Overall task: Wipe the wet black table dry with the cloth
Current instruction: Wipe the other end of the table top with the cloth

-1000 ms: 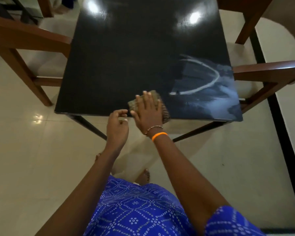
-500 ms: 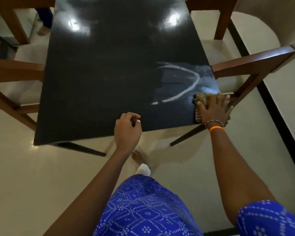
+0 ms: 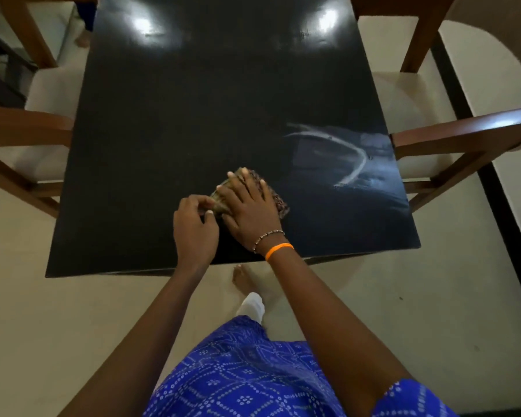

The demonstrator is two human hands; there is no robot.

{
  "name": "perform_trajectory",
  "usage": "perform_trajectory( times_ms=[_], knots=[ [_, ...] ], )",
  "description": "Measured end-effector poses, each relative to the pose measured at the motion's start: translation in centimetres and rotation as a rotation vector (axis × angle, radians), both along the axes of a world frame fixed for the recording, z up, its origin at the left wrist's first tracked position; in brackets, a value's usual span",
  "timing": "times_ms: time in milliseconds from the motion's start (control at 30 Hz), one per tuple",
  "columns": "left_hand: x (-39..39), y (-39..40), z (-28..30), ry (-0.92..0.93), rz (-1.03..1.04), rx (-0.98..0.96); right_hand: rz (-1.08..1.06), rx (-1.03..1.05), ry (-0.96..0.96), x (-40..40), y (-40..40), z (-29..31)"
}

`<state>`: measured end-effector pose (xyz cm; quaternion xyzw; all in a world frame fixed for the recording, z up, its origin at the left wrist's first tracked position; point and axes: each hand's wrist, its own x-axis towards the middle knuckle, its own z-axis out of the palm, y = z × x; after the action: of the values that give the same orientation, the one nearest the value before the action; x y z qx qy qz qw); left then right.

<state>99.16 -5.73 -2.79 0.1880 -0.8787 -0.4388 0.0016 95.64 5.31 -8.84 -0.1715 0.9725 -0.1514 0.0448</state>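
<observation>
Large glossy black rectangular table (image 3: 193,130), flanked by brown wooden chairs with pale seat cushions (image 3: 427,94): mostly dull and streak-free across the far and left areas, with a pale curved wet streak and bluish sheen (image 3: 352,164) left at roughly 3 o'clock from the cloth, toward the right edge. Small folded brownish-olive patterned cloth (image 3: 275,200) lying near the front centre of the top, well short of that wet patch. Right hand (image 3: 250,212), flat and pressing, fingers straight and spread over the cloth, not curled round it. Left hand (image 3: 194,228) at 9 o'clock of the cloth, fingertips curled and apparently pinching its near-left corner, though contact is hard to confirm. Recommended for this pass: keep the palm flat and pressure even, sweep toward 3 o'clock through the streak in overlapping strokes, run to the right edge, refold to a drier face if smearing appears.
</observation>
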Motion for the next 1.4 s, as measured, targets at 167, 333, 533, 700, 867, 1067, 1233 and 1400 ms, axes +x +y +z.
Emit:
perform_trajectory(
  times_ms=[167,333,533,700,867,1067,1233,1400],
  knots=[
    [-3.8,2.9,-0.5,-0.021,-0.121,0.029,-0.341,0.057,0.066,-2.3,11.3,-0.3],
    [-6.0,5.0,-0.6,-0.048,-0.213,0.090,-0.825,0.150,0.007,-3.0,21.5,-0.1],
    [-8.4,2.9,-0.7,-0.057,-0.071,0.121,-0.915,0.119,-0.020,-8.4,13.3,0.1],
    [-9.3,0.3,-0.7,0.017,0.176,0.163,-0.403,0.075,-0.055,-12.3,0.4,0.6],
    [-9.8,-1.3,-0.5,0.070,0.290,0.141,0.146,0.135,-0.030,-13.9,-4.1,0.7],
    [-12.1,0.8,-0.7,0.028,0.151,0.167,-0.155,0.054,0.017,-14.6,4.6,0.2],
    [-14.0,4.2,-0.6,0.011,-0.059,0.184,-0.668,0.184,-0.056,-14.2,18.3,0.4],
    [-14.2,4.1,-1.0,-0.012,-0.001,0.165,-0.955,0.179,-0.057,-15.3,19.6,0.5]
  ],
)
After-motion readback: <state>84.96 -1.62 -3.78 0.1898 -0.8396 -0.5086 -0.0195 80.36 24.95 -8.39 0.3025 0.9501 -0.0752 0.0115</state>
